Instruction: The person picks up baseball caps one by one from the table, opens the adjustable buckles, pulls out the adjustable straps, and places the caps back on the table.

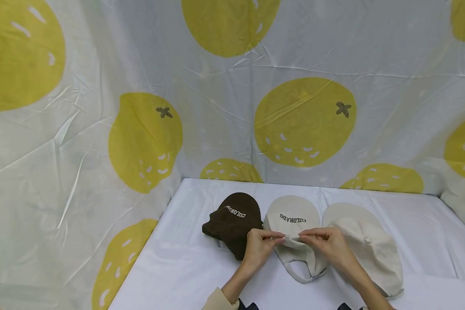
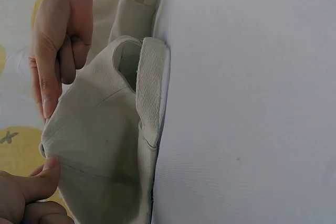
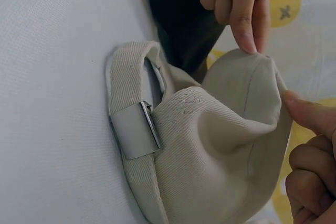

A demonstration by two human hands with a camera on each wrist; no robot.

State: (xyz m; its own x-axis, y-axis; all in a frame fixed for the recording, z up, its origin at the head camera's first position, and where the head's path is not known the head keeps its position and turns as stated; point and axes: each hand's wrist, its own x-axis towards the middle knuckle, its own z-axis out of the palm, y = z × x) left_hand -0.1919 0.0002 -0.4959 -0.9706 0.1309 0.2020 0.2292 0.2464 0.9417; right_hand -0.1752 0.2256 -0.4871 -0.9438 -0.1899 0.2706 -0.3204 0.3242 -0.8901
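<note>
A light beige baseball cap with dark COLORADO lettering lies in the middle of the row. My left hand pinches its crown just left of the top button, thumb against forefinger. On the other side of the button, my right hand pinches the same fabric. Between the two hands the crown is pulled into a raised fold, clear in the right wrist view. The cap's back strap with a metal buckle faces me, below the open gap.
A dark brown cap with white lettering lies left, close to my left hand. Another beige cap lies right, partly behind my right forearm. All rest on a white-covered table. Lemon-print curtains hang behind and at the left.
</note>
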